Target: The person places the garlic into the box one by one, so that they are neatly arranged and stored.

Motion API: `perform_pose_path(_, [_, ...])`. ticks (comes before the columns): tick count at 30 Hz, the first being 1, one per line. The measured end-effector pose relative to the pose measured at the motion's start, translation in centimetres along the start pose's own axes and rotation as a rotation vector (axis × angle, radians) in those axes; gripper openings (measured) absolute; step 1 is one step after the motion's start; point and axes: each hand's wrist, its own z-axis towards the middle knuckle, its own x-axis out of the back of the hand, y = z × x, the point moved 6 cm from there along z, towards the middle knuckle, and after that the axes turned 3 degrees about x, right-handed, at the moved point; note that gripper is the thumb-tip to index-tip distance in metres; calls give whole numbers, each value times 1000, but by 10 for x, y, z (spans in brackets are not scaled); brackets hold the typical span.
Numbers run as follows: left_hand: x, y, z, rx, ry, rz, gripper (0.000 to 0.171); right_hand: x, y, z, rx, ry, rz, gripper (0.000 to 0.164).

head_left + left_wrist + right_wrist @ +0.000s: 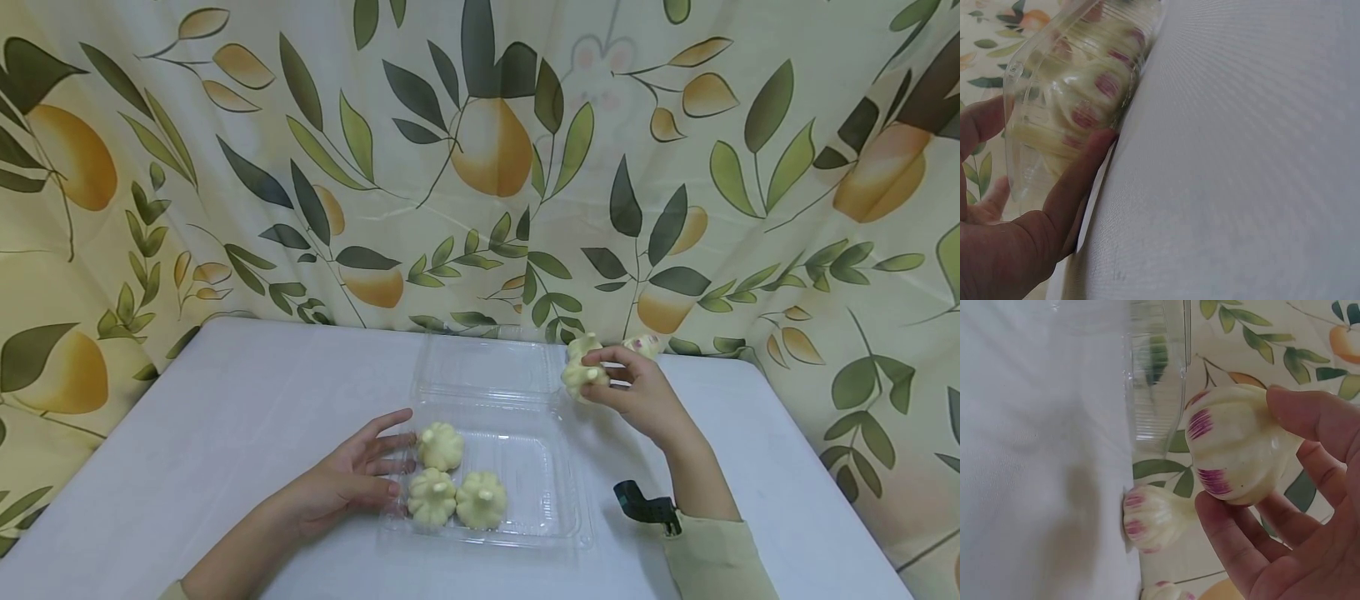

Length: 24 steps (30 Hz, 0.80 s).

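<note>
**Looks like a transfer step: one garlic bulb (1235,450) held up in the right hand (637,392)**

Bench (292,375): white cover, far edge against the printed curtain (420,217). Clear container (528,475) sits on it, lid (487,367) folded back to the far side. Left hand: grip wide, fingers spread along the container's left wall, likely steadying it. Right hand: grip narrow, fingertips and thumb on the bulb's sides; bulb is just right of the lid, not in the tray. Three bulbs (481,500) clustered in the tray's left half, right half bare. Two loose bulbs (1157,519) by the bench's far edge.

Next move, my read: swing left and nearer, clear the lid, lower into the bare half, release.
</note>
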Motion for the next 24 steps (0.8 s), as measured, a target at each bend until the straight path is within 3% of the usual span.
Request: perform_pose_path(24, [1, -1, 0, 4, 4, 3, 93, -10, -12, -1, 37, -51, 33, 37])
